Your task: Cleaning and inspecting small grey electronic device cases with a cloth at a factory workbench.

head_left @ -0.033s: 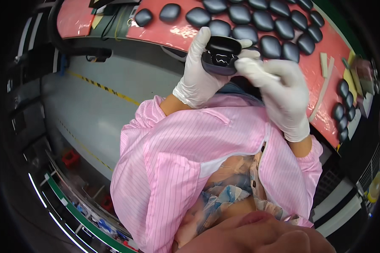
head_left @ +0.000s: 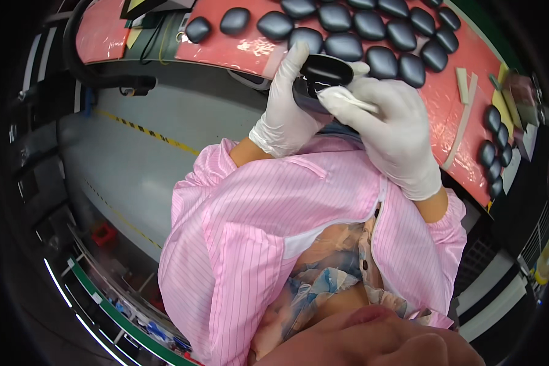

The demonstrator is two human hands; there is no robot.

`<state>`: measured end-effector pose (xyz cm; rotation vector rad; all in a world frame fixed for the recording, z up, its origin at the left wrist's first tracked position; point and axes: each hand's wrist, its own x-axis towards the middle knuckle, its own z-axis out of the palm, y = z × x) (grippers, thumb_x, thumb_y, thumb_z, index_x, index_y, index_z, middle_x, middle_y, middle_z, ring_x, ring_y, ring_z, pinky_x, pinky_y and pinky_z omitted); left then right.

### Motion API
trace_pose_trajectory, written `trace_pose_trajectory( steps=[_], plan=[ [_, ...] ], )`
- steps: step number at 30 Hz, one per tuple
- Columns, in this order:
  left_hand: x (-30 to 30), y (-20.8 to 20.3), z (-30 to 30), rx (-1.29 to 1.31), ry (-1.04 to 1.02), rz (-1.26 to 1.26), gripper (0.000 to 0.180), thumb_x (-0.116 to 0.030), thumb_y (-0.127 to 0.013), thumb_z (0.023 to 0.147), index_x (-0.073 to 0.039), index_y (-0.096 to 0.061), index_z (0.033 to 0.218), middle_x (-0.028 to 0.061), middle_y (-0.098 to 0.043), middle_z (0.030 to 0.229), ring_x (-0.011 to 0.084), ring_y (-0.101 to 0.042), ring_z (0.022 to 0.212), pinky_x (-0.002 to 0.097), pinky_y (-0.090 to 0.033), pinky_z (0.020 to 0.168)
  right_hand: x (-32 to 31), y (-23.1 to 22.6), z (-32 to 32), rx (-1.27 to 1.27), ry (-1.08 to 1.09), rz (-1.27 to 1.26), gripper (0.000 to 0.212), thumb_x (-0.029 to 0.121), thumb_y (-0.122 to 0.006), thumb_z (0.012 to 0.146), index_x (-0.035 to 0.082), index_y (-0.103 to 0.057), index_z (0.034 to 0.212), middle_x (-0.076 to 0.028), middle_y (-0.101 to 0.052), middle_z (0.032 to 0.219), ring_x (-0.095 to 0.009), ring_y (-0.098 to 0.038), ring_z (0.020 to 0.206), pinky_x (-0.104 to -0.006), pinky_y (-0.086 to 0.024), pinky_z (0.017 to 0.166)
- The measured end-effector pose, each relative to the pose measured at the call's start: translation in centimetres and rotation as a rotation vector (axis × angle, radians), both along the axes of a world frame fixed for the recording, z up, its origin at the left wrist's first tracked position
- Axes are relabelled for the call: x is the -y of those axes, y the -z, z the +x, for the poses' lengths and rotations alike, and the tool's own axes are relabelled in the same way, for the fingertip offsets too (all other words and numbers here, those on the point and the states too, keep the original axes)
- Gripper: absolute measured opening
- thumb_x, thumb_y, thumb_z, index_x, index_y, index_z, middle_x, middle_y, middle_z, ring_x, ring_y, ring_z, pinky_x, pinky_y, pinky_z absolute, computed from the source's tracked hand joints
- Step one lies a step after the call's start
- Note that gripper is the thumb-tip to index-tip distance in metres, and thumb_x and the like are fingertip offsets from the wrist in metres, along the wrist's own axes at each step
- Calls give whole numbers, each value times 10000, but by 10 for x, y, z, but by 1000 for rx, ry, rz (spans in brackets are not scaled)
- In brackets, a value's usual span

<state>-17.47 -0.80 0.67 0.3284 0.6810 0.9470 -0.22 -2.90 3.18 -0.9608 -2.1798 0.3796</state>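
My left hand (head_left: 287,100), in a white glove, is closed around an open black earbud case (head_left: 326,70). The lid is tilted up at the far side, and its glossy inside shows. Over the case's near part, my gloved right hand (head_left: 396,128) pinches a thin white stick (head_left: 363,104), perhaps a swab; its tip is hidden by the fingers. Those fingertips meet or nearly meet the case's inside, and they cover much of its base. Just beyond my hands, several closed dark grey cases (head_left: 343,46) lie on the red mat.
The red-covered table (head_left: 436,113) curves from far left to right. More small dark cases (head_left: 493,118) sit at its right end, near pale strips (head_left: 466,122). A black bent tube (head_left: 107,78) reaches in at left. Yellow-black tape (head_left: 146,131) crosses the grey floor.
My right hand has moved left and in over the open case, covering more of its inside. The left hand keeps its hold. The whole view has shifted slightly.
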Motion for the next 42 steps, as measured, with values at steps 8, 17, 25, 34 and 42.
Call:
trace_pose_trajectory(
  steps=[8, 17, 25, 34, 42],
  plan=[
    [1, -7, 39, 162, 195, -106, 646, -549, -393, 952, 17, -541, 1224, 194, -620, 1145, 327, -630, 1039, 429, -554, 852, 19, 19, 48, -126, 216, -26, 350, -68, -660, 731, 90, -707, 1039, -70, -660, 970, -198, -615, 794, -285, -497, 681],
    [5, 4, 63, 77, 242, -108, 628, -560, -336, 986, -14, -537, 1222, 126, -649, 1060, 229, -637, 995, 330, -525, 813, 7, 4, 66, -29, 174, 76, 191, 4, -623, 784, 20, -658, 971, -84, -604, 985, -244, -641, 964, -346, -524, 824],
    [8, 16, 77, -258, 318, 36, 624, -572, -343, 984, -10, -580, 1115, 136, -657, 1039, 215, -663, 922, 291, -511, 751, 25, 4, 73, 547, 452, -85, 168, 68, -623, 734, 98, -651, 897, -39, -572, 801, -232, -575, 775, -372, -455, 673],
    [14, 22, 87, 62, 492, -116, 574, -599, -301, 975, -123, -557, 1172, 32, -650, 865, 153, -643, 654, 247, -487, 483, 9, 23, 69, 416, 256, 185, 216, 139, -656, 650, 128, -693, 863, -24, -627, 869, -207, -595, 910, -328, -472, 739],
    [9, 39, 81, 33, 462, -183, 755, -686, -316, 915, 13, -522, 1111, 247, -623, 1072, 282, -693, 734, 266, -545, 545, 29, 17, 122, 485, 411, -172, 137, 50, -642, 767, 73, -691, 892, -83, -600, 813, -250, -585, 834, -352, -479, 755]
  ],
)
